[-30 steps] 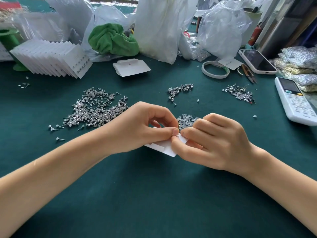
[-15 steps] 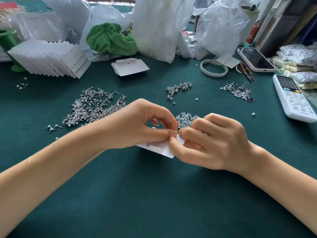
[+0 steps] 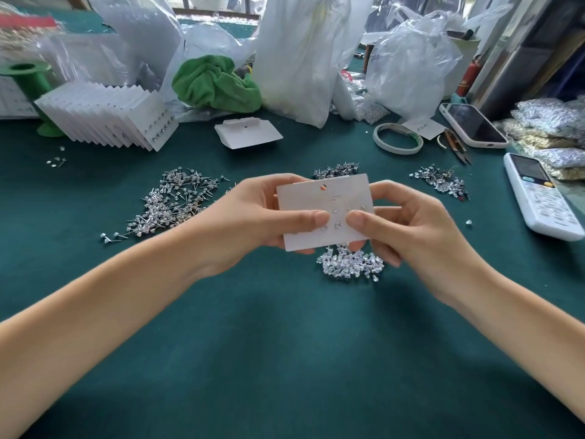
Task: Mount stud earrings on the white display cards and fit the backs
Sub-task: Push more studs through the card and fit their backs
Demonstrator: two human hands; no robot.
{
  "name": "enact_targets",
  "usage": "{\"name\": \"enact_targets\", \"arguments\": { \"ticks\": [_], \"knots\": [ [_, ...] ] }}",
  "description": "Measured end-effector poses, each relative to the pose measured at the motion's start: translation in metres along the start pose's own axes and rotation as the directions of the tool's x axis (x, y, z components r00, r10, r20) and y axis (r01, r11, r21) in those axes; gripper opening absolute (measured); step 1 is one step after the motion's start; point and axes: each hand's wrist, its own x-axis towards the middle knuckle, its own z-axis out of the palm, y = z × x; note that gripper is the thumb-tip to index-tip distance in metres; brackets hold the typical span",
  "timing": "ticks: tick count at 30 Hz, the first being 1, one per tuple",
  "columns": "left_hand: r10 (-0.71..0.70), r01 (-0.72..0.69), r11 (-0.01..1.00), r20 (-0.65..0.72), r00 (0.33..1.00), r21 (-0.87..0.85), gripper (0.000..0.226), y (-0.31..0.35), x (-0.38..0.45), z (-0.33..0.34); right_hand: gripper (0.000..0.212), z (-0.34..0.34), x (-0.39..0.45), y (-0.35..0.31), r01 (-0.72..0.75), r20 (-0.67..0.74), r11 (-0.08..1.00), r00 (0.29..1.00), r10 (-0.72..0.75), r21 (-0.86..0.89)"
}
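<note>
A white display card (image 3: 316,198) with a hang hole and several stud earrings set in it is held up facing me above the green table. My left hand (image 3: 253,217) grips its left side, thumb pressed on the front. My right hand (image 3: 408,223) grips its right side, thumb on the front beside the studs. Directly under the card lies a pile of clear earring backs (image 3: 351,264). A large heap of loose stud earrings (image 3: 174,201) lies to the left.
A fanned stack of filled cards (image 3: 104,122) and a blank card (image 3: 247,133) lie at the back. Smaller stud piles (image 3: 440,183), a tape roll (image 3: 397,137), snips (image 3: 456,148), a phone (image 3: 473,125), a remote (image 3: 538,194), a green cloth (image 3: 215,83) and plastic bags surround them.
Both hands lifted the card off the table and turned it flat towards me, so its front with the studs now shows. The pile of backs beneath is uncovered.
</note>
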Motion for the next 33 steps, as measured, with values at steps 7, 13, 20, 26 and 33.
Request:
{"name": "enact_targets", "arguments": {
  "ticks": [7,13,20,26,33],
  "knots": [
    [-0.146,0.148,0.968,0.025,0.989,-0.205,0.044,0.000,0.002,0.002,0.026,-0.002,0.001,-0.005,-0.183,0.093,0.982,0.980,0.179,0.042],
    [-0.176,0.180,0.958,0.034,0.984,-0.222,0.039,0.000,0.003,-0.001,0.034,-0.010,0.003,-0.008,-0.224,0.154,0.974,0.965,0.215,0.043],
    [-0.170,0.164,0.963,-0.009,0.985,-0.213,0.035,0.000,0.004,0.000,0.036,-0.013,0.005,-0.004,-0.203,0.146,0.979,0.969,0.199,0.009],
    [-0.221,0.172,0.956,-0.194,0.956,-0.238,0.040,0.000,0.011,0.000,0.030,-0.017,0.010,-0.003,-0.172,0.009,0.978,0.985,0.172,0.114],
    [0.193,-0.191,0.768,0.063,0.979,0.612,0.003,-0.018,0.003,-0.002,0.026,-0.021,0.014,-0.002,-0.149,-0.095,0.966,0.981,0.172,0.213]
  ]
}}
